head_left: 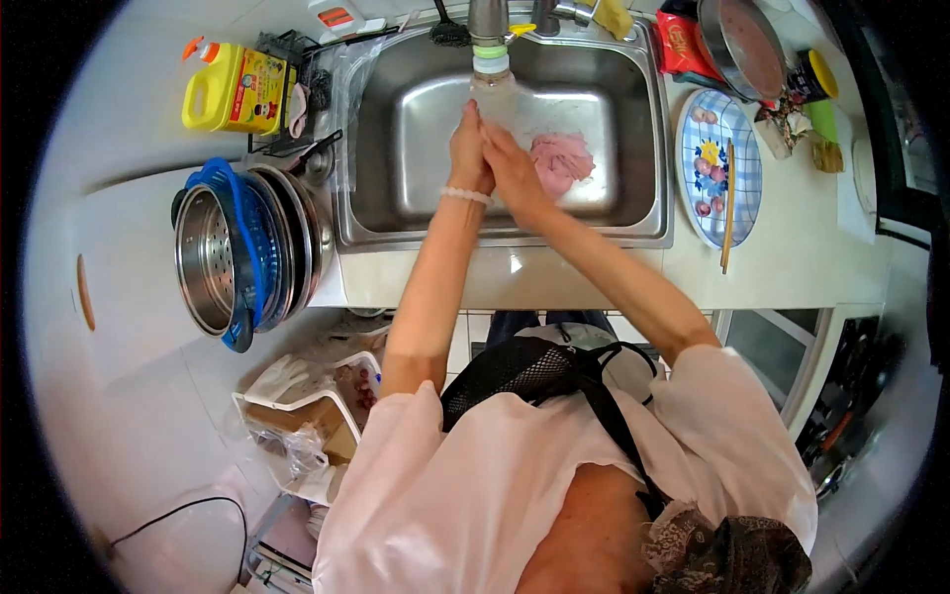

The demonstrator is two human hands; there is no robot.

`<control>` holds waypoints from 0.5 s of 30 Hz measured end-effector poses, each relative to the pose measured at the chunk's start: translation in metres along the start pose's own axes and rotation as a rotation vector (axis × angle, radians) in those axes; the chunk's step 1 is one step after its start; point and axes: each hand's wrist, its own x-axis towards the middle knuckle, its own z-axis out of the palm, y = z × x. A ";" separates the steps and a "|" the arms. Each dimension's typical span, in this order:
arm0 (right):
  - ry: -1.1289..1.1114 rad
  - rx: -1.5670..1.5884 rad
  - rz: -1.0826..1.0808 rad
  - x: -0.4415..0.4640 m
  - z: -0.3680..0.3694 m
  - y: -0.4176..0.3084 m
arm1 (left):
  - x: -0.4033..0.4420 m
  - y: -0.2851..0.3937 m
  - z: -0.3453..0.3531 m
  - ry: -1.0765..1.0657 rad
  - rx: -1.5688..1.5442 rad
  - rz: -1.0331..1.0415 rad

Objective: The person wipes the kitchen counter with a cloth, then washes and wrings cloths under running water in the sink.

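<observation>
Sink (416, 148): I judge rinsing in progress. Left hand (469, 148) and right hand (513, 166) meet, fingers pressed together; anything between, I cannot tell. Pink cloth (562, 161) lies just beside, inside; next likely calls for parting them under the tap (490, 57).

Cloth (562, 161) right of centre in the sink (421, 148), faucet (488, 22) at its back edge — plate (689, 166) on the worktop (782, 259) by the sink's right edge, chopsticks (729, 208) on the plate, colander (215, 238) left of the sink

Fingers (498, 142) meet below tap (488, 25), beside pink cloth (562, 161)
</observation>
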 end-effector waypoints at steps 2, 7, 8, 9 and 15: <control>0.117 0.099 0.042 -0.007 0.008 -0.007 | -0.001 0.000 0.005 0.063 -0.013 -0.038; -0.022 -0.037 0.214 0.058 -0.027 0.024 | -0.023 -0.027 0.036 0.062 0.014 0.120; 0.013 -0.087 0.108 0.057 -0.023 0.035 | -0.023 -0.028 0.035 0.026 -0.016 0.160; 0.028 -0.118 0.051 0.050 -0.019 0.036 | -0.027 -0.018 0.047 0.079 -0.079 0.108; 0.006 0.017 0.001 0.000 -0.002 0.000 | 0.001 -0.017 0.000 0.045 -0.041 -0.040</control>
